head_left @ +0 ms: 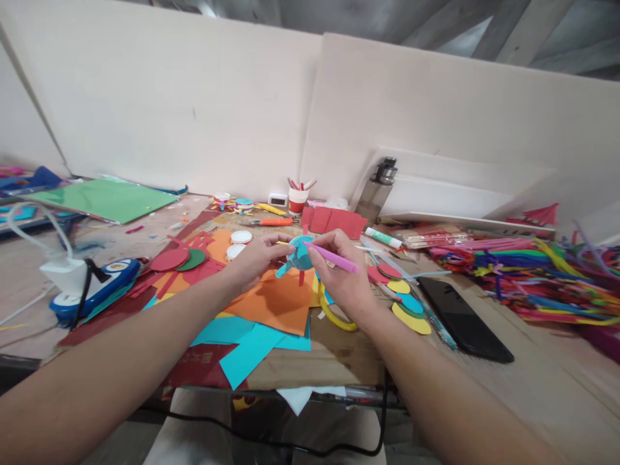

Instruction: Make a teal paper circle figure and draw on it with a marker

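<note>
My left hand (259, 258) pinches the rim of a small round craft piece with a blue paper face (301, 253), held up over the table. A blue strip sticks out from it at lower left, and red strips show above and below it. In my right hand (341, 271) is a pink pen (336, 258), its tip end at the blue face. Beneath the hands lie orange paper sheets (281, 303) and blue paper pieces (252, 352). A yellow curved strip (334, 320) rests just under my right hand.
Red and green paper circles (169, 258) lie left; yellow, blue and red ones lie right. A black phone (462, 320), pipe cleaners (533, 271), a glue stick (382, 237), a bottle (376, 194), a pen cup (298, 199) and a blue power strip (97, 290) surround the work area.
</note>
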`<move>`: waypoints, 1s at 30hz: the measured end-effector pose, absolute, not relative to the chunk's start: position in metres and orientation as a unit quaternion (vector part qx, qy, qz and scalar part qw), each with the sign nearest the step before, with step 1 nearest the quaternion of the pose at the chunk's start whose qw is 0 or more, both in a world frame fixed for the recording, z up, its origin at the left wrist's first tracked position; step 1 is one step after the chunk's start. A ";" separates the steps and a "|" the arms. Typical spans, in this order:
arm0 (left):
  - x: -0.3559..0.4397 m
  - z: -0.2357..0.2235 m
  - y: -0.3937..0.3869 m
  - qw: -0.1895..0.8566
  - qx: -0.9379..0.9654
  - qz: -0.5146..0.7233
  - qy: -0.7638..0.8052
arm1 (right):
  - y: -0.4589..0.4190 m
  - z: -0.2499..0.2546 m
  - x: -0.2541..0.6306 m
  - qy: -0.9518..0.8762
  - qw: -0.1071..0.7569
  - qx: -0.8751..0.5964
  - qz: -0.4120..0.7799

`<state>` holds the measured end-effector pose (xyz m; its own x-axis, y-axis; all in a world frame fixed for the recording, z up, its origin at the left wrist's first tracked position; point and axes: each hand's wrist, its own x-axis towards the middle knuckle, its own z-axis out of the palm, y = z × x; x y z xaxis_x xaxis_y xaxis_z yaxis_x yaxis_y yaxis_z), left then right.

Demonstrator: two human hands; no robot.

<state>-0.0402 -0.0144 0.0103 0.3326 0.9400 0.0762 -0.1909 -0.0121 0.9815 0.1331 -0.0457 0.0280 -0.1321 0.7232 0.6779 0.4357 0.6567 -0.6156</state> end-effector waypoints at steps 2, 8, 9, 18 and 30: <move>-0.039 0.009 -0.013 0.618 0.532 0.463 0.348 | -0.045 0.026 0.133 -0.740 0.527 -0.392 0.143; -0.039 0.006 -0.010 0.634 0.528 0.455 0.335 | -0.043 0.023 0.135 -0.737 0.525 -0.395 0.160; -0.039 0.006 -0.009 0.636 0.529 0.453 0.332 | -0.043 0.023 0.135 -0.737 0.523 -0.397 0.160; -0.041 0.006 -0.008 0.637 0.527 0.466 0.315 | -0.045 0.027 0.136 -0.738 0.528 -0.396 0.141; -0.042 0.011 -0.013 0.618 0.548 0.468 0.313 | -0.045 0.023 0.135 -0.745 0.522 -0.396 0.124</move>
<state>-0.0417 -0.0133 0.0111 0.3649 0.9225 0.1259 -0.2354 -0.0394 0.9711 0.1347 -0.0452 0.0228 -0.1398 0.7198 0.6799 0.4612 0.6550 -0.5986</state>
